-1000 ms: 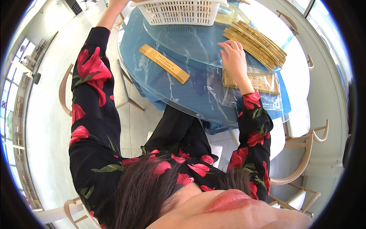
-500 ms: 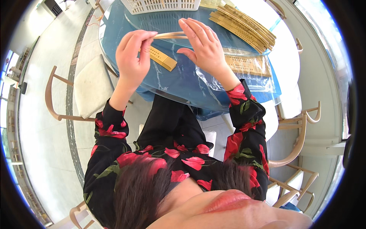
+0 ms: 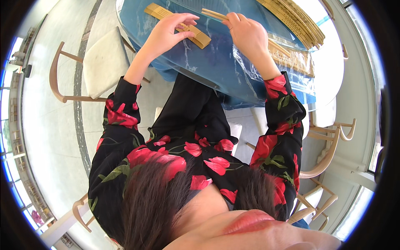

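A pair of pale wooden chopsticks (image 3: 213, 15) is gripped in my right hand (image 3: 250, 36). Their tips point toward the left, and their other ends come out past my wrist, over a clear plastic wrapper. My left hand (image 3: 167, 33) has its thumb and fingers apart above a flat kraft-paper chopstick sleeve (image 3: 201, 39). That sleeve lies slantwise on the blue-covered table (image 3: 196, 62), partly hidden by my left hand. Whether my left thumb touches the paper, I cannot tell.
A fanned stack of brown paper sleeves (image 3: 296, 21) lies at the far right of the table. Nearer, crinkled clear plastic (image 3: 246, 64) spreads beside more brown sleeves (image 3: 302, 64). A chair with a pale seat (image 3: 106, 62) stands at the left, and more chairs are at the right.
My hands have moved apart. The chopsticks, earlier spanning both hands, are now in my right hand alone, farther right. My left hand has let them go and is over the paper sleeve.
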`<state>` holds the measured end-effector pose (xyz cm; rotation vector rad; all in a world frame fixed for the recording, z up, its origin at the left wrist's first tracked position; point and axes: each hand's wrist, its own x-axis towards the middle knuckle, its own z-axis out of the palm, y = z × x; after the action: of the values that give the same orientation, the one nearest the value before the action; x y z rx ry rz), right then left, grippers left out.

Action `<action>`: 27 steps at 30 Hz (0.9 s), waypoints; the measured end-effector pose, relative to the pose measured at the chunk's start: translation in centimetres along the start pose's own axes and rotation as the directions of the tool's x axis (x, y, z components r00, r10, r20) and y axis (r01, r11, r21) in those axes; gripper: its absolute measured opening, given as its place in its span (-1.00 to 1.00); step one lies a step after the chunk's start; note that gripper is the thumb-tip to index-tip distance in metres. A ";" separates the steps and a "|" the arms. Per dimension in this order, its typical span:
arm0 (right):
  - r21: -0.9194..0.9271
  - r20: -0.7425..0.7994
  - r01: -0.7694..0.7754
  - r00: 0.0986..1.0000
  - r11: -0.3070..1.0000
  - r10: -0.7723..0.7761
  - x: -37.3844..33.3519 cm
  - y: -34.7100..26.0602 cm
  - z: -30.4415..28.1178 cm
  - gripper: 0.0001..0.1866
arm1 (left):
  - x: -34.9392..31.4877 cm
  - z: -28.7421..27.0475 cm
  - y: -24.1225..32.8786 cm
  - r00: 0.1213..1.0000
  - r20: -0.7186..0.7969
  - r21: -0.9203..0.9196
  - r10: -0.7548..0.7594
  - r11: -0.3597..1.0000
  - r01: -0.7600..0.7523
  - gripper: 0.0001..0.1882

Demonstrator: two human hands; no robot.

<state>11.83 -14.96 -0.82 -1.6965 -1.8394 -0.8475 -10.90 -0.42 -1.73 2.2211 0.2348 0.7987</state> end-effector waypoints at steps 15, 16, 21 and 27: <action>0.054 0.105 -0.108 0.989 0.993 0.102 -0.6 0.8 -0.3 -0.74 | 2.3 -1.1 -2.4 0.969 0.245 0.127 0.040 0.989 -0.073 -0.79; 0.062 0.103 -0.108 0.990 0.992 0.101 -0.6 0.8 -0.1 -0.74 | 2.2 -1.3 -2.5 0.964 0.264 0.128 0.028 0.990 -0.064 -0.76; 0.099 0.204 -0.194 0.964 0.976 0.171 -0.5 0.6 -0.3 -0.74 | 2.4 -1.6 -2.9 0.958 0.284 0.125 0.032 0.990 -0.070 -0.81; 0.136 0.219 -0.247 0.952 0.959 0.214 -0.3 0.5 -1.1 -0.69 | 3.1 0.2 -1.9 0.988 0.091 0.223 0.123 0.964 -0.141 -0.89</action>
<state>12.25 -15.97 -0.29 -1.9026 -1.7368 -0.4302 -8.17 1.99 -1.75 2.5018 0.1484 0.7883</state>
